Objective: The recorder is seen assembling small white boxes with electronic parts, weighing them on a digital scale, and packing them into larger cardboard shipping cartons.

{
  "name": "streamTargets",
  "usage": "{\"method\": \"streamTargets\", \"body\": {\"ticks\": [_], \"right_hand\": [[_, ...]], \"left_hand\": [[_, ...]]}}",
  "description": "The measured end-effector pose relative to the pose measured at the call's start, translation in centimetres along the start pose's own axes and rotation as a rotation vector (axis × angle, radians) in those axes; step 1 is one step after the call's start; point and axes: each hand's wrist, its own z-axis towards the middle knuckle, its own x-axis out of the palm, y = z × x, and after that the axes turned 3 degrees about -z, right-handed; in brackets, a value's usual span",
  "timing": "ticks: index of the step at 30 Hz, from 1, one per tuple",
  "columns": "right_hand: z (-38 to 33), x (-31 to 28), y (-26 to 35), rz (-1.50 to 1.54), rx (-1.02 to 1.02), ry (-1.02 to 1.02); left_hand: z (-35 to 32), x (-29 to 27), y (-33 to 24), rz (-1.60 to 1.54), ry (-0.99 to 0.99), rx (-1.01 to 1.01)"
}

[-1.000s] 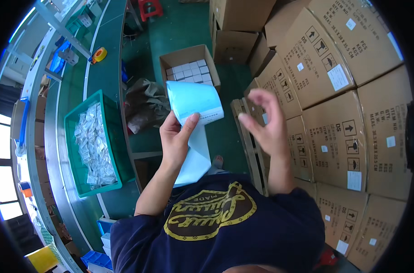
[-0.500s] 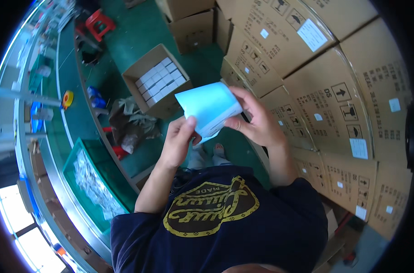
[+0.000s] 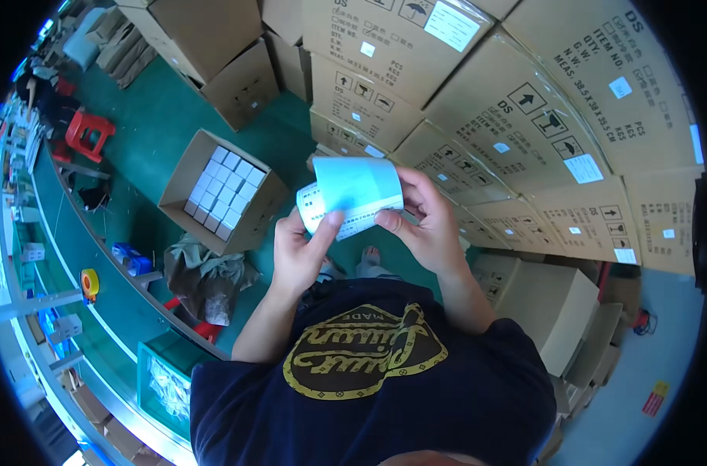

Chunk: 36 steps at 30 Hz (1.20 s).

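Observation:
A light blue sheet of paper labels is curled over in front of my chest, its printed white side showing at the lower edge. My left hand grips the sheet's lower left part, thumb pressed on the printed side. My right hand pinches the sheet's right edge with fingers and thumb. Both hands hold the sheet in the air above the green floor.
An open cardboard box of small white cartons sits on the green floor at left. Stacked sealed cardboard boxes fill the right and top. A conveyor line with a green bin runs along the left. A red stool stands far left.
The view has swung right, toward the stacked boxes. The sheet, held out long by the left hand before, is now curled small between both hands; the right hand has taken hold of it.

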Motion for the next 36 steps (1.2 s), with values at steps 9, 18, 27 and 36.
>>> {"method": "streamTargets", "body": {"ticks": [9, 18, 27, 36], "right_hand": [[-0.9, -2.6, -0.4, -0.023, -0.109, -0.065], [0.0, -7.8, 0.3, 0.059, -0.063, 0.024], [0.9, -8.9, -0.6, 0.148, -0.159, -0.017], [0.0, -7.3, -0.5, -0.026, -0.066, 0.027]], "left_hand": [[0.7, 0.4, 2.0, -0.064, 0.074, -0.096], [2.6, 1.0, 1.5, 0.191, 0.235, -0.261], [2.5, 2.5, 1.0, 0.189, 0.045, -0.068], [1.6, 3.7, 1.1, 0.187, 0.011, -0.062]]}}
